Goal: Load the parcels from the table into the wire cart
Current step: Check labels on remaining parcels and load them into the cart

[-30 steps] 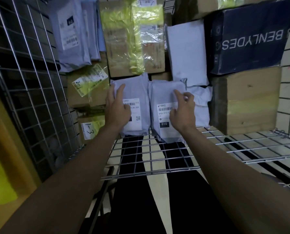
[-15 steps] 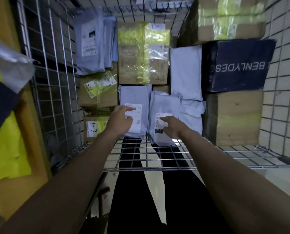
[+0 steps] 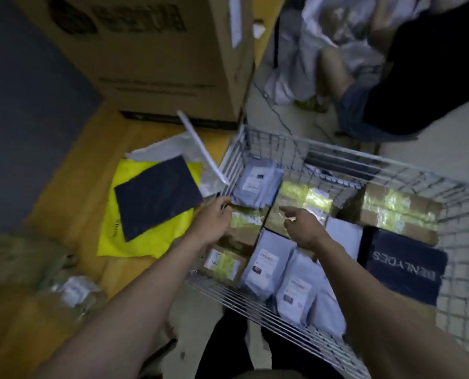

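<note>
Currently, largest first: big brown cardboard carton (image 3: pixel 156 58) stands far ahead of the left hand, on the yellow-orange table (image 3: pixel 72 203). White wire cart (image 3: pixel 392 170) sits under and ahead of both hands, mostly filled: taped brown boxes (image 3: pixel 392 212), dark blue printed box (image 3: pixel 403 266) to the right of the right hand, 3 grey poly mailers (image 3: pixel 263 263) with labels.

Left on the table, to the left of the left hand: dark navy flat parcel (image 3: pixel 156 192) lying on a yellow mailer (image 3: pixel 143 239); clear-wrapped parcel (image 3: pixel 72 294) nearer, blurred.

Left hand (image 3: pixel 214 220): fingers loosely extended over the cart's edge, holding nothing. Right hand (image 3: pixel 301 225): forefinger extended, other fingers loosely curled, empty.

Judgement: loading well advanced; at least 3 parcels remain.
</note>
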